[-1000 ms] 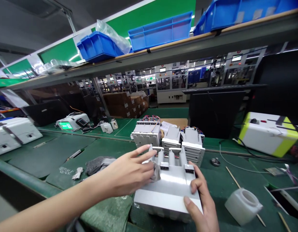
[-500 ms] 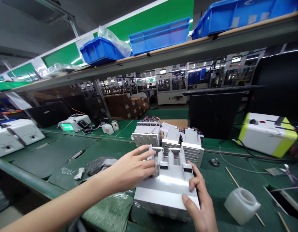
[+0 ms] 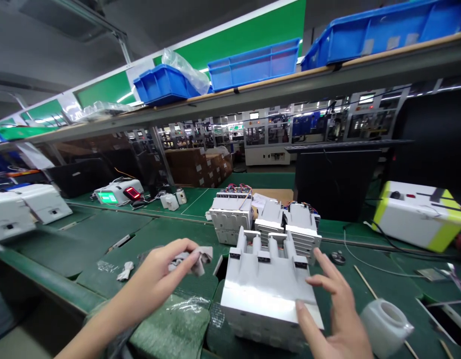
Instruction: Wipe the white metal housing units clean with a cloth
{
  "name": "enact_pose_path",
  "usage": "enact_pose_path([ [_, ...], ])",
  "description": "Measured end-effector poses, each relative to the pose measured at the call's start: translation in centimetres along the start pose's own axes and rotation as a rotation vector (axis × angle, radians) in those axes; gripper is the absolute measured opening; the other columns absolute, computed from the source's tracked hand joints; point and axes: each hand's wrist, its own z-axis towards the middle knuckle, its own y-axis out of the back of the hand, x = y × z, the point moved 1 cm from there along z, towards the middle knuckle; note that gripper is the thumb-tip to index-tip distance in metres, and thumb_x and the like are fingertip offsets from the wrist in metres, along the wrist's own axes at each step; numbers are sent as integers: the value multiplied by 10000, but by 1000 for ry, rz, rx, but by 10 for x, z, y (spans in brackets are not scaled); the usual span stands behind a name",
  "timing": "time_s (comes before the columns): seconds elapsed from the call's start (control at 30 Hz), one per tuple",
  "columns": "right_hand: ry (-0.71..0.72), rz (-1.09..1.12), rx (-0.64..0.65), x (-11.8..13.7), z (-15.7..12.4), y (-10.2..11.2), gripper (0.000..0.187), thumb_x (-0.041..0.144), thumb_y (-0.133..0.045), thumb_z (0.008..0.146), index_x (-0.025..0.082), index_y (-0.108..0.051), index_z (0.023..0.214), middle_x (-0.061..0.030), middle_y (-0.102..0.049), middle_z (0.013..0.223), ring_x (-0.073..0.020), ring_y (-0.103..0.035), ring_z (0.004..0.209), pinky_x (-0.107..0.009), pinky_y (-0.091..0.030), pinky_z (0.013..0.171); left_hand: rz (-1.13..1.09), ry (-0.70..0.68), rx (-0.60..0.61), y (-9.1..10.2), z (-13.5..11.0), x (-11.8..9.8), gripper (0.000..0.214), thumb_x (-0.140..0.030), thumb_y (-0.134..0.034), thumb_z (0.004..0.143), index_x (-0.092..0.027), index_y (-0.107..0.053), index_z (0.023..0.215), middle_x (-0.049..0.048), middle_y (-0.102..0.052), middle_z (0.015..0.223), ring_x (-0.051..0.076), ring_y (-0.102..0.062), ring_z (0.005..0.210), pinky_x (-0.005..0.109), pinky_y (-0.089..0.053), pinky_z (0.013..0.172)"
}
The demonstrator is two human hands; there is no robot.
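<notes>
A crumpled grey cloth (image 3: 205,255) is pinched in my left hand (image 3: 161,271), over the bench to the left of a light-grey housing (image 3: 263,291). The housing has a smooth, shiny face and a row of rounded ribs with dark connectors at its far end. Against its right side rests my right hand (image 3: 337,309), fingers spread, with the thumb at the near right edge. Behind stand similar units, one with wires on top (image 3: 232,209) and two others side by side (image 3: 301,222). A green plastic-wrapped bundle (image 3: 174,324) lies left of the housing.
At right are a white plastic bottle (image 3: 387,324), a thin wooden stick (image 3: 366,281) and a white-and-yellow box (image 3: 419,214). A small white scrap (image 3: 125,270) lies on the green bench at left. Blue bins (image 3: 254,65) sit on the overhead shelf.
My left hand has moved left, off the housing, with the cloth in it. My right hand's fingers have spread away from the housing's side. The view has shifted slightly.
</notes>
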Motion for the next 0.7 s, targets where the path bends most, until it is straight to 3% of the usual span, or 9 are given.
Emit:
enact_pose_path([
  [0.07,67,105,43,16,3,5,250,355,-597,855,266,-564,1086,-99,-480,1460,-328,-403,1374,-531,-347,1086,-175,-21,96,-11,-2,-19,286,-385,-445,972,-208,-653,887,-11,-683,806,141,-630,742,221,-493,696],
  [0.17,-111,384,266,35,5,5,389,403,-578,895,280,-524,1260,-125,-557,1386,-282,-615,1173,-410,-537,919,-333,-104,178,-40,-2,-46,189,-314,-546,927,-190,-670,856,1,-688,845,133,-622,794,211,-469,758],
  [0.23,-324,498,368,39,7,3,447,441,-620,875,302,-518,1288,-112,-632,1287,-223,-704,966,-320,-587,792,-393,-78,110,-64,1,-59,154,-259,-568,909,-188,-681,832,0,-685,832,128,-616,786,201,-452,725],
  [0.3,-435,515,377,36,11,2,450,430,-696,827,315,-556,1238,-77,-690,1173,-179,-721,818,-272,-597,727,-428,-22,-22,-86,4,-67,143,-233,-581,891,-191,-694,814,9,-697,831,138,-623,797,213,-450,725],
  [0.4,-370,374,394,24,20,7,362,402,-758,767,277,-653,1090,-51,-732,1029,-189,-726,791,-258,-606,716,-567,75,-91,-106,7,-71,179,-289,-583,899,-219,-669,1039,10,-717,848,152,-650,781,214,-455,632],
  [0.5,-229,91,397,11,34,18,260,435,-711,789,237,-710,959,-49,-747,926,-198,-726,789,-234,-602,700,-643,71,-42,-104,6,-64,350,-384,-464,970,-270,-509,1299,1,-734,908,152,-669,791,221,-456,603],
  [0.6,-152,-163,306,7,47,24,269,448,-647,828,231,-692,980,-42,-748,918,-194,-724,788,-222,-588,658,-466,20,-212,-94,6,-44,282,-365,-409,993,-252,-577,1188,25,-711,1023,170,-650,927,279,-472,802],
  [0.7,-39,-341,363,15,56,13,155,355,-609,867,250,-668,964,-19,-735,896,-176,-711,786,-238,-571,677,-207,-37,-388,-93,16,-25,231,-268,-419,971,-209,-626,1054,59,-667,1082,216,-586,1054,369,-429,931],
])
